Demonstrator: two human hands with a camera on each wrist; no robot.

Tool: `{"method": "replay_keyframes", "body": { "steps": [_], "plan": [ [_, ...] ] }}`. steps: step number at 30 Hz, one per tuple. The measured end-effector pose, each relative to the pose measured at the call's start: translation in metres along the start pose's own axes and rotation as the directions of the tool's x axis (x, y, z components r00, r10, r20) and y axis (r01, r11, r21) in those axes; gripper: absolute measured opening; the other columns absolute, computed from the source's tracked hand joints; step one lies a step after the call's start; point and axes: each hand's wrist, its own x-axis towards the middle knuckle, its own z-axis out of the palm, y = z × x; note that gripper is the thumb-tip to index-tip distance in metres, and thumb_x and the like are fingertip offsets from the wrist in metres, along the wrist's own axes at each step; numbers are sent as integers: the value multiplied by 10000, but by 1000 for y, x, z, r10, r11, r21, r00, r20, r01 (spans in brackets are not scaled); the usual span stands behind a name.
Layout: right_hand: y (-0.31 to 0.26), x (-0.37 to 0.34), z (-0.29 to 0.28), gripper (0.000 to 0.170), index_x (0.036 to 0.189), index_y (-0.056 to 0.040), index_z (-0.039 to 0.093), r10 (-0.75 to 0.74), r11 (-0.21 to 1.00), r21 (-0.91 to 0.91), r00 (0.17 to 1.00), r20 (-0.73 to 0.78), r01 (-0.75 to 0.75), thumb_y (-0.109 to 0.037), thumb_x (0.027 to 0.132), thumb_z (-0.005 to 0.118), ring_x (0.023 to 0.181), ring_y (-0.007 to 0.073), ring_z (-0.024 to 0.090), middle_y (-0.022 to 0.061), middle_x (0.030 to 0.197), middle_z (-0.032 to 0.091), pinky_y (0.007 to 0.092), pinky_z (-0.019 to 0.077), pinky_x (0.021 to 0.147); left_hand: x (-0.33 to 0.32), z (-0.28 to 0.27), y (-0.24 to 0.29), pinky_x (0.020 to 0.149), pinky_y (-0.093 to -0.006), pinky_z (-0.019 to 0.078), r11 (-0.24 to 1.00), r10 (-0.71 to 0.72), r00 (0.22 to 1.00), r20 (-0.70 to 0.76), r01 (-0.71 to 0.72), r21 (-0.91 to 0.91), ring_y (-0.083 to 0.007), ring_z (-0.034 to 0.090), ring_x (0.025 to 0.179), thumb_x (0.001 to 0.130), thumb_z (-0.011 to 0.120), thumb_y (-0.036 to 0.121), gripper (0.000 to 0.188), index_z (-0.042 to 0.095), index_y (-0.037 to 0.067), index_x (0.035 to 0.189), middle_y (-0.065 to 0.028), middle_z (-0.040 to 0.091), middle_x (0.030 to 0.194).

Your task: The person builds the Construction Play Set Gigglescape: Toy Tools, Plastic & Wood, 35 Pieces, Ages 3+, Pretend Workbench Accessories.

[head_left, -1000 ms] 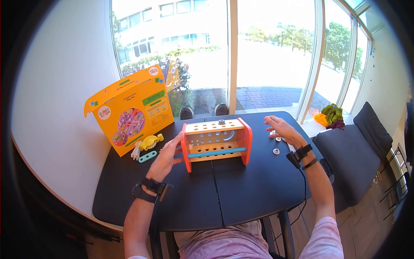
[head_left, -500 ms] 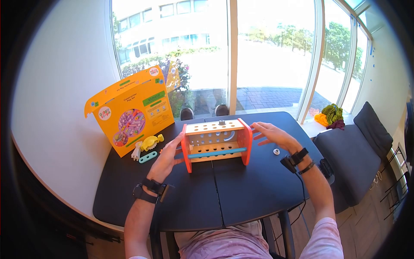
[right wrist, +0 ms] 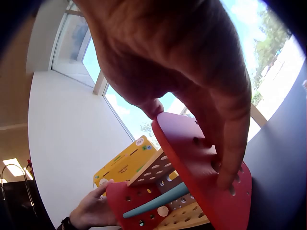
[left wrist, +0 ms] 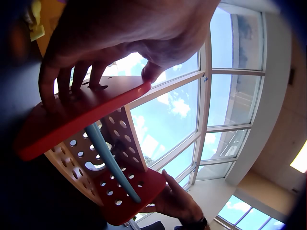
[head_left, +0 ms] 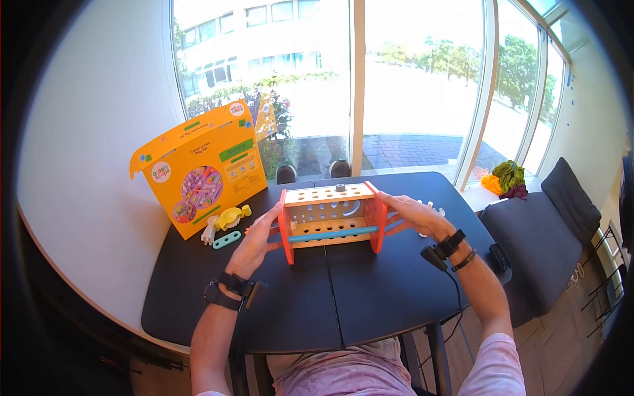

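A toy workbench (head_left: 330,199) with red side panels and perforated wooden boards stands on the black table. A blue rod (head_left: 330,233) crosses its front, and a small grey bolt head (head_left: 340,187) sits on top. My left hand (head_left: 251,241) holds the left red panel (left wrist: 81,112), bent fingertips on its outer face and thumb at the edge. On the opposite side, my right hand (head_left: 419,214) grips the right red panel (right wrist: 180,143), thumb on the edge and fingers spread over the holes. The two hands have the bench between them.
A yellow cardboard box (head_left: 198,158) stands at the back left. Before it lie a yellow toy piece (head_left: 230,216), white pieces (head_left: 207,231) and a teal strip with holes (head_left: 226,240). Small white pieces (head_left: 440,210) lie partly hidden behind my right hand. A black cable (head_left: 457,290) hangs from the right wrist.
My right hand has come left from above the white pieces to the right panel of the workbench. The left hand and the bench have stayed in place.
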Motion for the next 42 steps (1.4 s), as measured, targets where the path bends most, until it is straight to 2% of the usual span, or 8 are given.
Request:
{"method": "replay_keyframes", "body": {
  "steps": [3,6,10,16,21,27,34,42],
  "plan": [
    [1,1,2,823,1583,25,533,24,997,72,1000,-2,-24,-664,1133,514,1275,348,708,240,1509,617,490,673,993,2,-1,-1,1129,-518,460,1000,-10,1000,-9,10,6,-228,536,1398,1115,554,656,669,624,150,1546,-67,606,1532],
    [-2,-3,3,723,1545,11,559,47,985,169,999,-13,-44,-582,1131,573,1256,338,708,226,1508,620,501,651,1030,2,-1,1,1061,-454,518,1000,-30,998,-50,30,1,-154,627,1249,1140,569,583,529,675,176,1462,-23,705,1334],
    [5,-4,-2,537,1483,-22,587,33,934,352,997,68,-55,-419,1126,646,1250,293,698,174,1480,635,483,624,1056,-6,-5,-1,1080,-433,519,999,48,999,21,-48,-17,-149,630,1278,1166,555,505,489,644,156,1497,-34,691,1385],
    [22,-20,5,479,1432,-37,576,-214,912,376,972,94,165,-246,1059,790,1312,235,667,119,1405,642,415,569,1136,-29,-18,-13,1177,-422,497,973,188,973,131,-203,109,-171,585,1417,1156,623,357,610,462,77,1673,-74,629,1517],
    [29,-29,23,497,1410,-17,591,-275,939,218,961,13,265,-167,1012,849,1350,237,660,110,1394,653,392,568,1125,-48,-22,-26,1189,-422,498,926,229,962,149,-263,270,-233,566,1453,1073,767,207,768,383,33,1715,-132,521,1623],
    [43,-26,41,470,1354,8,626,-313,936,160,949,-35,314,-111,974,876,1281,245,711,99,1356,682,356,579,1088,-52,-27,-35,1096,-420,581,933,212,972,96,-231,274,-295,612,1393,971,842,74,754,467,-15,1620,-151,571,1529],
    [60,-19,46,480,1318,2,638,-311,950,-55,944,-108,306,-20,905,882,1272,250,713,107,1341,700,367,585,1090,-51,-27,-45,1106,-441,575,922,155,985,73,-171,348,-316,648,1372,969,855,87,649,529,-13,1522,-160,577,1524],
    [60,-26,50,500,1316,6,638,-335,942,-19,936,-109,335,-41,893,900,1279,251,710,108,1342,708,385,581,1117,-46,-31,-55,1101,-449,575,940,157,983,92,-178,291,-343,638,1397,950,864,63,599,557,17,1462,-151,584,1509]
  ]
}}
